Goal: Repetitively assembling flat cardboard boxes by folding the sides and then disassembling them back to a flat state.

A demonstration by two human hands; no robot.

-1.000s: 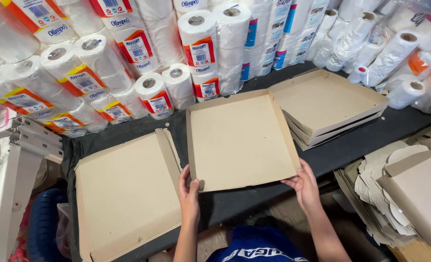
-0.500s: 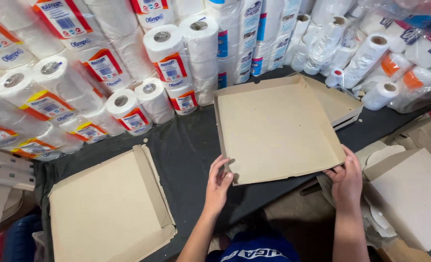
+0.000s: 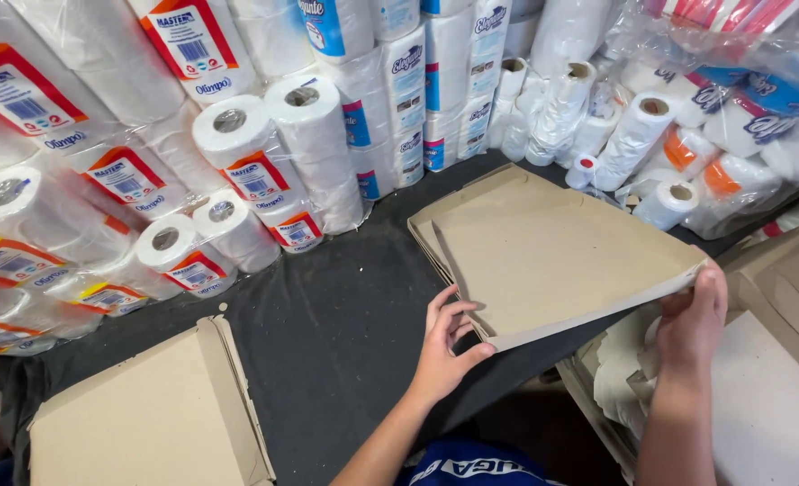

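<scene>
On dark table (image 3: 345,333), two hands (image 3: 444,346) gripping one cardboard tray (image 3: 552,261)

Plastic-wrapped paper rolls (image 3: 246,162), red and blue labels, line the table's back.

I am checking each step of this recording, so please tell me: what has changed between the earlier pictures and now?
Both hands, left hand and right hand, have carried the flat cardboard piece from the middle of the black-covered table to the right, onto the stack of cardboard pieces. Its near edge is now lifted and they still grip it. The other cardboard piece at left and the paper rolls stayed put.
</scene>
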